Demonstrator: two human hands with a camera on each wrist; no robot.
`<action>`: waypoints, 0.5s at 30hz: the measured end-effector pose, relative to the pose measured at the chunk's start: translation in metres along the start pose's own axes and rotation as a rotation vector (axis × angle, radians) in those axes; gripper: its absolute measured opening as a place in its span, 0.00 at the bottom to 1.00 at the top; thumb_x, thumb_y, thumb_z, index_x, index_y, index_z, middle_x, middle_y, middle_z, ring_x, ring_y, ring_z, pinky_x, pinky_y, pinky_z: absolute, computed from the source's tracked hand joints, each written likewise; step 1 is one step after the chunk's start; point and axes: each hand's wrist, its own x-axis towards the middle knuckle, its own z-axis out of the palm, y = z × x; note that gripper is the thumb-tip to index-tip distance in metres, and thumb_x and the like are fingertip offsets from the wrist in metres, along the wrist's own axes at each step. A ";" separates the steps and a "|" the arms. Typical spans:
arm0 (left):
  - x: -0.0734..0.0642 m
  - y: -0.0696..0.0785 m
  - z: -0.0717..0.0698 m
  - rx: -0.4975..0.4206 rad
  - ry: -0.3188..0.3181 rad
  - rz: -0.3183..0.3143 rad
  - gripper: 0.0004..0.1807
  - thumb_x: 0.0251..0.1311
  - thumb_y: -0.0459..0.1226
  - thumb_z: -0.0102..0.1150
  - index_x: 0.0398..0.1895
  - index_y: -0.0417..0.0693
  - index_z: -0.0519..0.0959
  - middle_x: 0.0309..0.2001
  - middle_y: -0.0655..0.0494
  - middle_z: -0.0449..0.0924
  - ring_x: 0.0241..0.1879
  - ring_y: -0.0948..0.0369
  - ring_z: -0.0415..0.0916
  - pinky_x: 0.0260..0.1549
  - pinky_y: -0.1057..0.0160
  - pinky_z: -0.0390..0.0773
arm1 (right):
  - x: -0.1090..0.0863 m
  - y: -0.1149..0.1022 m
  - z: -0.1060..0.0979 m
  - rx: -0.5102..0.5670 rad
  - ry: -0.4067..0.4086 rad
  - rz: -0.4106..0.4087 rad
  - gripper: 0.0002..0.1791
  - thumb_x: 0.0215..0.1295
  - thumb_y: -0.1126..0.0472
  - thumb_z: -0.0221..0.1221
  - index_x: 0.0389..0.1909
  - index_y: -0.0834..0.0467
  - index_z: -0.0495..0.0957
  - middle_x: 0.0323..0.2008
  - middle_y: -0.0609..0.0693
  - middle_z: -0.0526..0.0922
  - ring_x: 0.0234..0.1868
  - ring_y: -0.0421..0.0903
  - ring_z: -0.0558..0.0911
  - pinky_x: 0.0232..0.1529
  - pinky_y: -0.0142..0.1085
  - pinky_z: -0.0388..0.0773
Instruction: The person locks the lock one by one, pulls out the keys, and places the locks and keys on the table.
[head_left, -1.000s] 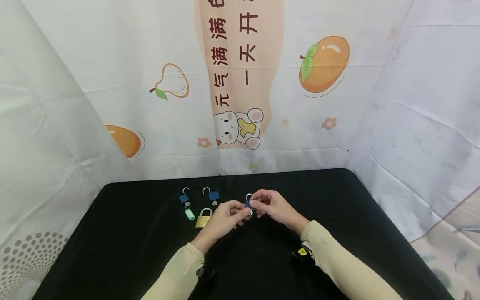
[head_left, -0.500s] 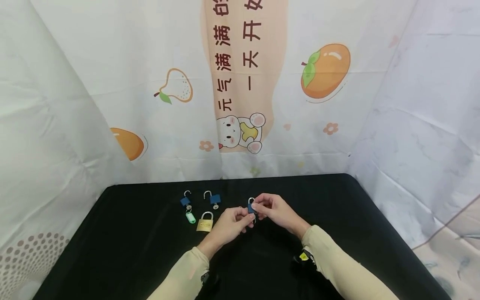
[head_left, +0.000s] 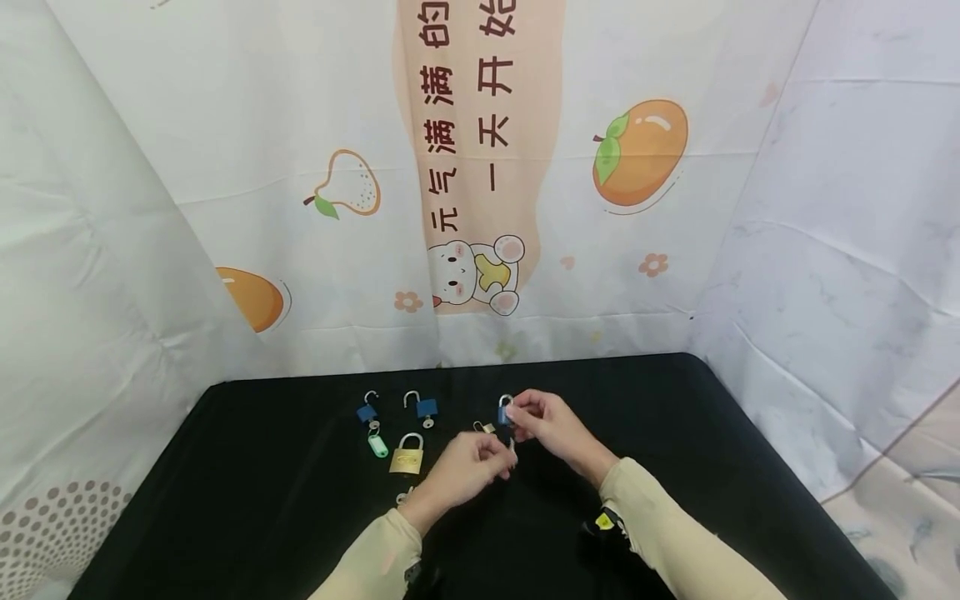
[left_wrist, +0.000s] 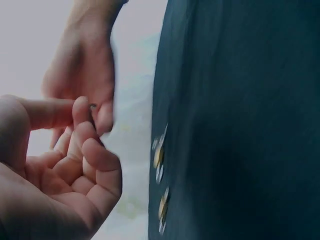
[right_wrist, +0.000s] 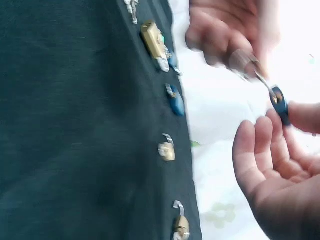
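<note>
My right hand (head_left: 553, 427) pinches a small blue padlock (head_left: 504, 414) with a metal shackle above the black table. Just below and left of it, my left hand (head_left: 465, 467) pinches a key (right_wrist: 262, 77) between thumb and finger. In the right wrist view, the key's tip meets the underside of the blue padlock (right_wrist: 280, 106); whether it sits in the keyhole I cannot tell. Blurred metal, perhaps more keys on a ring, shows at the left fingertips. Most of the key is hidden in the left wrist view.
Left on the black table (head_left: 262, 483) lie two blue padlocks (head_left: 427, 407) with raised shackles, a green key tag (head_left: 377, 447) and a large brass padlock (head_left: 407, 461). A small brass padlock (head_left: 487, 428) lies behind my left hand. Printed cloth (head_left: 337, 275) hangs behind the table.
My left hand has drawn slightly down from the blue padlock, widening the gap between the hands. The small brass padlock behind it now shows. My right hand keeps its grip.
</note>
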 end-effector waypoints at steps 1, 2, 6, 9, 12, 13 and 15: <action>-0.004 0.002 0.004 0.014 -0.035 0.014 0.09 0.68 0.40 0.62 0.30 0.47 0.85 0.23 0.63 0.82 0.24 0.67 0.77 0.25 0.69 0.73 | 0.001 -0.001 -0.002 0.021 0.028 0.002 0.14 0.74 0.60 0.60 0.47 0.69 0.76 0.34 0.52 0.83 0.34 0.46 0.83 0.41 0.38 0.83; -0.007 0.005 0.008 0.023 -0.075 0.027 0.09 0.68 0.40 0.63 0.30 0.49 0.86 0.23 0.64 0.82 0.24 0.68 0.77 0.23 0.69 0.72 | 0.003 -0.002 -0.005 0.035 0.057 0.001 0.14 0.74 0.60 0.60 0.47 0.69 0.75 0.34 0.53 0.84 0.34 0.47 0.83 0.40 0.38 0.83; -0.018 0.016 0.020 0.036 -0.165 0.072 0.09 0.66 0.40 0.65 0.27 0.51 0.85 0.21 0.67 0.80 0.20 0.70 0.75 0.19 0.70 0.69 | 0.007 -0.006 -0.013 0.009 0.090 0.003 0.15 0.73 0.58 0.61 0.47 0.68 0.76 0.35 0.57 0.84 0.32 0.47 0.83 0.40 0.37 0.83; -0.016 0.018 0.020 0.050 -0.138 0.081 0.09 0.66 0.40 0.65 0.27 0.51 0.85 0.20 0.66 0.80 0.19 0.71 0.73 0.19 0.70 0.69 | 0.007 -0.007 -0.015 -0.012 0.040 0.023 0.16 0.73 0.57 0.62 0.48 0.67 0.77 0.37 0.60 0.84 0.33 0.46 0.82 0.41 0.37 0.83; -0.008 0.011 0.018 0.072 -0.102 0.063 0.10 0.67 0.39 0.64 0.27 0.49 0.86 0.19 0.65 0.80 0.18 0.70 0.72 0.18 0.70 0.67 | 0.005 -0.004 -0.015 -0.001 0.022 0.052 0.16 0.73 0.56 0.62 0.47 0.66 0.77 0.36 0.59 0.84 0.34 0.47 0.82 0.42 0.38 0.83; -0.005 0.006 0.018 0.079 -0.095 0.050 0.10 0.67 0.39 0.64 0.27 0.49 0.86 0.19 0.65 0.80 0.18 0.69 0.72 0.18 0.70 0.67 | 0.005 -0.003 -0.015 -0.001 0.020 0.061 0.16 0.73 0.56 0.61 0.48 0.67 0.76 0.36 0.58 0.84 0.34 0.48 0.82 0.42 0.38 0.82; 0.000 -0.005 0.017 0.106 -0.070 0.019 0.10 0.67 0.39 0.64 0.27 0.50 0.86 0.19 0.65 0.80 0.17 0.68 0.71 0.18 0.69 0.66 | 0.005 0.001 -0.015 0.001 0.017 0.073 0.16 0.73 0.57 0.61 0.48 0.67 0.76 0.37 0.57 0.83 0.35 0.49 0.82 0.42 0.39 0.82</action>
